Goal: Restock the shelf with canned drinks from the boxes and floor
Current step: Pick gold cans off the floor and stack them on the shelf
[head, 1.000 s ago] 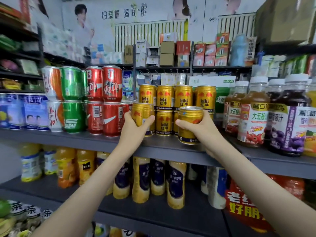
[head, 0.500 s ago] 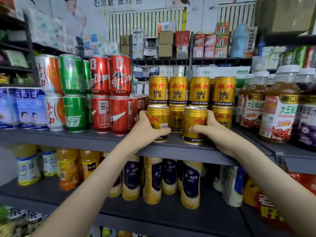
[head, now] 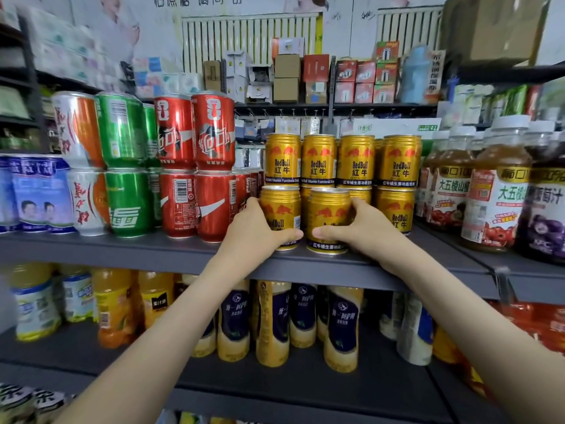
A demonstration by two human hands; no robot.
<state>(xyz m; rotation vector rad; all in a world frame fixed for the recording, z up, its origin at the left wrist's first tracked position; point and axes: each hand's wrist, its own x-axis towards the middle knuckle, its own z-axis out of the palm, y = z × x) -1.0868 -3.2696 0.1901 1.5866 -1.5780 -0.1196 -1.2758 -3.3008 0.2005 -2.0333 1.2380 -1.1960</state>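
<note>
Reaching up from below, both arms meet at the grey shelf (head: pixel 122 249). Left hand (head: pixel 256 231) grips the left gold can (head: pixel 279 209), right hand (head: pixel 363 232) grips the right gold can (head: pixel 328 215) just beside it, both upright on the shelf's front edge. Behind them, stacked gold cans (head: pixel 356 160) stand two high, red cans (head: pixel 214 206) left, juice bottles (head: pixel 495 194) right.

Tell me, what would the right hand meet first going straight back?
The right hand grips a front can; pushed on, that likely meets the rear can just behind, though depth is unclear.
</note>
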